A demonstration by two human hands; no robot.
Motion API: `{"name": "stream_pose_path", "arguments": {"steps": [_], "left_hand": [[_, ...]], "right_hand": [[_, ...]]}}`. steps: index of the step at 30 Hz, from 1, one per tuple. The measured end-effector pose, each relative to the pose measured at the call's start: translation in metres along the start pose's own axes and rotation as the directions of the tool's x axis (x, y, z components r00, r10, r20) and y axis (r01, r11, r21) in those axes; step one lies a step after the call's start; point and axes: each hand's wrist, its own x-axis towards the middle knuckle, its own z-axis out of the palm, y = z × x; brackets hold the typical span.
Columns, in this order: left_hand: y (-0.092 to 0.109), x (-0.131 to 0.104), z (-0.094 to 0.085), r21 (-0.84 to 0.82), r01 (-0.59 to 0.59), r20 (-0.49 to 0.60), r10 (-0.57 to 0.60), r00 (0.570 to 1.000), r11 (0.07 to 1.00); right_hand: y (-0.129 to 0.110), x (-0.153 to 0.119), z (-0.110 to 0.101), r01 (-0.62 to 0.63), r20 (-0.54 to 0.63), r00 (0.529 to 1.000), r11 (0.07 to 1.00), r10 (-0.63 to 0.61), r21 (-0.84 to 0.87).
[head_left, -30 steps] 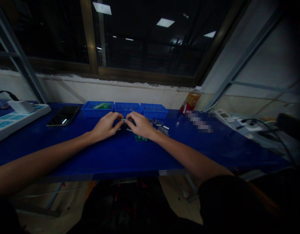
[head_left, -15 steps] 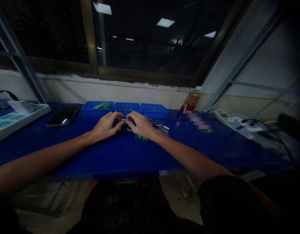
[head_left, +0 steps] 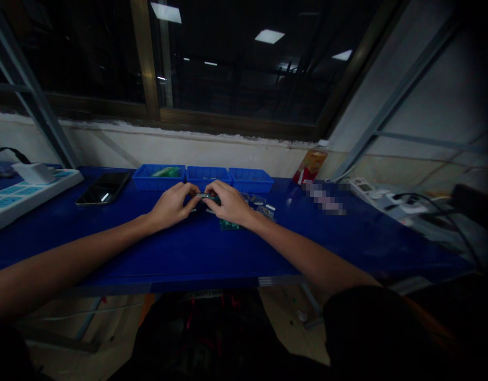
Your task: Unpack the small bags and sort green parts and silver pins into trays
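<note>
A small green circuit board with a pale grey strip along one edge is held between both hands above the blue table. My left hand pinches the strip's left end between thumb and fingertips. My right hand grips the board from the right, thumb below and fingers curled over the top, hiding part of it. Under my right hand lies another green circuit board with white marks. Several small pale and metallic parts lie just right of that hand, too small to name.
Behind my hands stand three blue bins; the left one holds something green. A phone and a white power strip lie left. At the back right is a red and yellow carton; cables and plugs crowd the right edge.
Both hands stay in nearly the same place. The held board has tilted slightly, and more of its green surface shows beside my right thumb.
</note>
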Motion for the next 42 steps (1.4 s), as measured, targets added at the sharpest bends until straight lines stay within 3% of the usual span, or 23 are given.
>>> {"name": "stream_pose_path", "arguments": {"steps": [42], "left_hand": [[0.0008, -0.0004, -0.0004, 0.013, -0.028, -0.012, 0.028, 1.0, 1.0]], "right_hand": [[0.0039, 0.0013, 0.0013, 0.077, -0.035, 0.996, 0.997, -0.077, 0.005]]}}
